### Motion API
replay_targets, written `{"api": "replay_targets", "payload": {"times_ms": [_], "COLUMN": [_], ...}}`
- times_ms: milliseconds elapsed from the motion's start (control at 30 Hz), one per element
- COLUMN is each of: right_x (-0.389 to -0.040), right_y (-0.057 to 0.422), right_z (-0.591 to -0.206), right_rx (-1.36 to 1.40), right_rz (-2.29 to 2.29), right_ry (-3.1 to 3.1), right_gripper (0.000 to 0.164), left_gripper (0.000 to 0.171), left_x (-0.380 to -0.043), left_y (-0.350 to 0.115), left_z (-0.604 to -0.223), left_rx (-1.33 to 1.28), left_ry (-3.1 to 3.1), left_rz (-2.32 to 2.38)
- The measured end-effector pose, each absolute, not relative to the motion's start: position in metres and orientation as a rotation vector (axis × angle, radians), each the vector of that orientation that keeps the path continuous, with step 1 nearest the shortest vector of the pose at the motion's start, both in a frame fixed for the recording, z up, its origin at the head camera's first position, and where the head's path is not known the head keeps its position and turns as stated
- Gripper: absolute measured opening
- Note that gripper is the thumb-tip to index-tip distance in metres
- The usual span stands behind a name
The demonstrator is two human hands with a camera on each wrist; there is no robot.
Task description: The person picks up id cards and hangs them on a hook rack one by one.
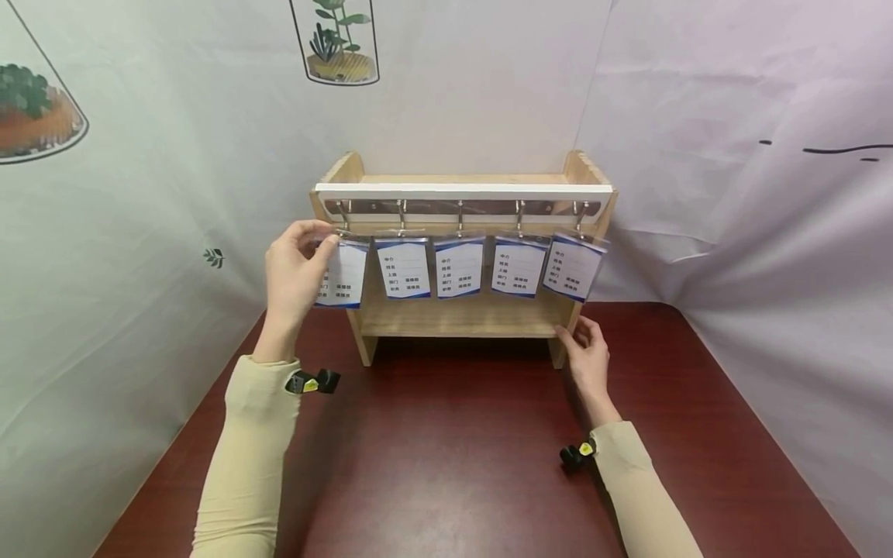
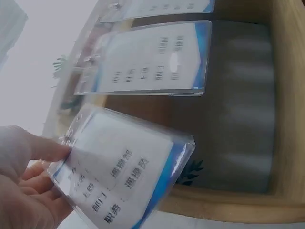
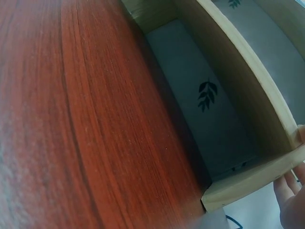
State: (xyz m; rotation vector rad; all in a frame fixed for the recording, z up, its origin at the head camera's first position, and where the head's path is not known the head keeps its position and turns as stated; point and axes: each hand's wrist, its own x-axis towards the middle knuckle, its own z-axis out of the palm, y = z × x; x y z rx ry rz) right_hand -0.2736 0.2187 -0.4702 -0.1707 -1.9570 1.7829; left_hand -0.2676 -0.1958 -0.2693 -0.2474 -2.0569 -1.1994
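At the row's left end, my left hand (image 1: 296, 260) pinches the upper left edge of a clear-sleeved name badge (image 1: 349, 271). The left wrist view shows thumb and fingers on either side of this badge (image 2: 124, 164), which tilts away from its neighbour (image 2: 147, 62). The badge's top is by the leftmost metal hook (image 1: 343, 211); the hand partly covers it, so I cannot tell whether it hangs there. My right hand (image 1: 589, 360) grips the lower right side of a wooden shelf (image 1: 460, 319), with fingers round the side panel (image 3: 252, 181).
Several more badges (image 1: 459, 267) hang along a white hook rail (image 1: 463, 189) on the shelf front; the rightmost badge (image 1: 574, 267) hangs askew. The shelf stands on a dark red table (image 1: 453, 449), before a pale cloth backdrop (image 1: 481, 93) with printed plants.
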Motion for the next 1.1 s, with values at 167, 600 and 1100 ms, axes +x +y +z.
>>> {"api": "replay_targets", "payload": {"times_ms": [167, 600, 1100], "right_x": [-0.274, -0.275, -0.276], "right_y": [0.218, 0.22, 0.221], "right_z": [-0.471, -0.468, -0.469], "right_rx": [-0.171, -0.178, -0.184], "right_rz": [1.784, 1.774, 1.781], "right_ry": [-1.993, -1.991, -1.992], "right_gripper": [0.047, 0.047, 0.048], "left_gripper": [0.019, 0.023, 0.01], "left_x": [-0.271, -0.277, -0.279], "left_y": [-0.197, -0.199, -0.204], "left_z": [-0.273, -0.275, -0.281], "left_rx": [-0.224, -0.306, -0.275], "left_ry": [-2.046, -1.98, -1.916], "left_rz": [-1.27, -1.556, -1.743]}}
